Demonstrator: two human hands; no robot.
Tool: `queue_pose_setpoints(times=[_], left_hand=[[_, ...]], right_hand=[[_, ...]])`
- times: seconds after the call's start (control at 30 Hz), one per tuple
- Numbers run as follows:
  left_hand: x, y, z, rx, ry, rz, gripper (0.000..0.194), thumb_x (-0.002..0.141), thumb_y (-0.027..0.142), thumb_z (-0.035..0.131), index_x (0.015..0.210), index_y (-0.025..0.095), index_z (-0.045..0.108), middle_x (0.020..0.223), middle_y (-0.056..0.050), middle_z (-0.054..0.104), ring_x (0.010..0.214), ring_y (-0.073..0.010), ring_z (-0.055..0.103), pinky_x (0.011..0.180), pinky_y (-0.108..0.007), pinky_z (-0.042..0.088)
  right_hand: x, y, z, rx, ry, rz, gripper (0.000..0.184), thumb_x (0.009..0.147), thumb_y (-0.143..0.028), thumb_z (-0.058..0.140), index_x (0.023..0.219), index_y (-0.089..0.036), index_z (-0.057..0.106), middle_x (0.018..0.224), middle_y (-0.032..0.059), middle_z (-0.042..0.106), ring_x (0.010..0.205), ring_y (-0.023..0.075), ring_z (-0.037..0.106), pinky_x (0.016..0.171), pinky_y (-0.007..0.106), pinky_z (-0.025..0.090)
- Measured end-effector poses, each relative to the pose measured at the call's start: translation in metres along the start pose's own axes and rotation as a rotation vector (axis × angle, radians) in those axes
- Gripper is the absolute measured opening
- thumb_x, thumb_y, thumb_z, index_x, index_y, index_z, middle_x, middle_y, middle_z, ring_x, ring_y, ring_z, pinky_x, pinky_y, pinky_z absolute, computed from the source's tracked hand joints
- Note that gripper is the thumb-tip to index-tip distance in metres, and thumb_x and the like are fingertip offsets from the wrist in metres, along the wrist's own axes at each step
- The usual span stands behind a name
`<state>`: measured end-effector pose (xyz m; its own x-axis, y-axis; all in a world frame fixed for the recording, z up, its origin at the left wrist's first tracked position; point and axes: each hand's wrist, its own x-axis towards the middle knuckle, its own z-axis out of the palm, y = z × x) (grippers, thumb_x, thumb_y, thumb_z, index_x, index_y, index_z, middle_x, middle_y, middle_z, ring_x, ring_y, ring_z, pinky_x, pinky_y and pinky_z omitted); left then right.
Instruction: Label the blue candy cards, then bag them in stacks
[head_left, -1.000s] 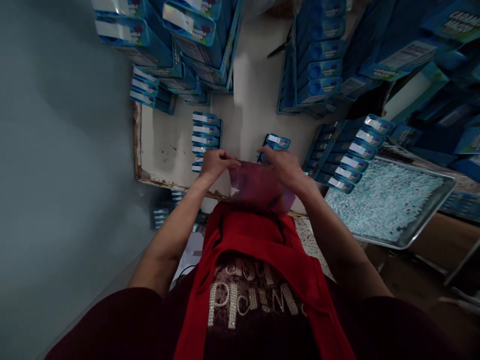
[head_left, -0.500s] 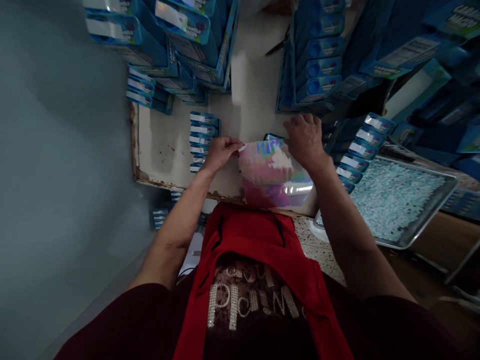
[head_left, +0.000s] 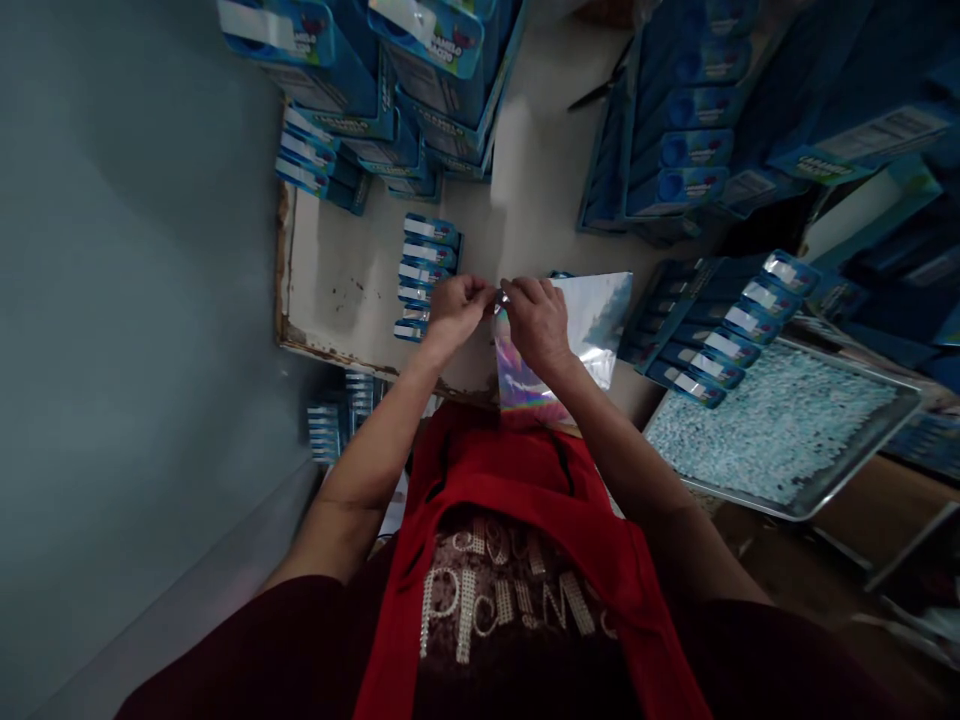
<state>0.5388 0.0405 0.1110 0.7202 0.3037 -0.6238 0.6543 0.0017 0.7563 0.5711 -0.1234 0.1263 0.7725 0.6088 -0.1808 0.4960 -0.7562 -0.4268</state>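
Observation:
A shiny rainbow-tinted holographic sheet (head_left: 606,310) hangs in front of my apron at the table's near edge. My left hand (head_left: 454,310) pinches at its upper left corner, thumb and forefinger together. Fingers of my right hand (head_left: 537,322) are closed on the same corner from the other side, where a small bit of the sheet looks bent up. Just left of my left hand stands a row of small blue cartons (head_left: 427,262) with white strips on their tops. Another blue carton (head_left: 560,274) is mostly hidden behind the sheet.
Blue boxes are stacked at the back left (head_left: 439,95) and back right (head_left: 675,150) of the white table (head_left: 337,270). A dark pointed tool (head_left: 596,92) lies between them. More blue cartons (head_left: 716,330) stand at right, beside a metal tray (head_left: 892,410) of pale blue pieces.
The sheet was swung round, its face turning from reddish to bright and reflective. My right hand went right, then came back left to the corner beside my left hand. The view shifted slightly.

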Motion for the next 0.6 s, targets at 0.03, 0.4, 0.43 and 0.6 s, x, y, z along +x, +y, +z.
queue_pose_setpoints(times=[0.03,0.4,0.43,0.6], left_hand=[[0.000,-0.001,0.002,0.013,0.006,0.000,0.017,0.095,0.030,0.077,0.086,0.018,0.069,0.079,-0.003,0.075,0.072,-0.0177,0.075,0.070,-0.028,0.064],[-0.011,-0.007,0.019,-0.240,0.070,-0.024,0.025,0.084,0.035,0.085,0.085,0.019,0.066,0.074,0.001,0.072,0.066,-0.0145,0.070,0.065,-0.026,0.062],[-0.010,-0.008,0.019,-0.228,0.069,-0.016,0.024,0.085,0.035,0.085,0.085,0.019,0.067,0.073,0.001,0.072,0.065,-0.0148,0.070,0.064,-0.026,0.062],[-0.007,-0.012,0.023,-0.202,0.091,-0.005,0.022,0.087,0.034,0.080,0.083,0.019,0.066,0.072,0.000,0.071,0.065,-0.0152,0.071,0.067,-0.028,0.063]], right_hand=[[-0.002,0.001,0.003,-0.010,-0.002,-0.002,0.046,0.114,-0.026,0.038,0.148,-0.020,0.067,0.140,0.0166,0.073,0.119,0.0344,0.059,0.099,0.047,0.044],[0.002,0.009,0.006,0.008,0.012,0.013,0.042,0.113,-0.023,0.046,0.149,-0.020,0.067,0.142,0.0169,0.071,0.128,0.0343,0.057,0.103,0.047,0.041],[0.003,0.009,0.007,0.016,0.017,0.011,0.042,0.113,-0.022,0.046,0.149,-0.020,0.067,0.143,0.0169,0.072,0.129,0.0345,0.057,0.104,0.048,0.040],[-0.009,0.005,0.013,0.020,-0.004,-0.015,0.044,0.113,-0.019,0.043,0.152,-0.016,0.065,0.152,0.0170,0.069,0.133,0.0341,0.057,0.109,0.048,0.037]])
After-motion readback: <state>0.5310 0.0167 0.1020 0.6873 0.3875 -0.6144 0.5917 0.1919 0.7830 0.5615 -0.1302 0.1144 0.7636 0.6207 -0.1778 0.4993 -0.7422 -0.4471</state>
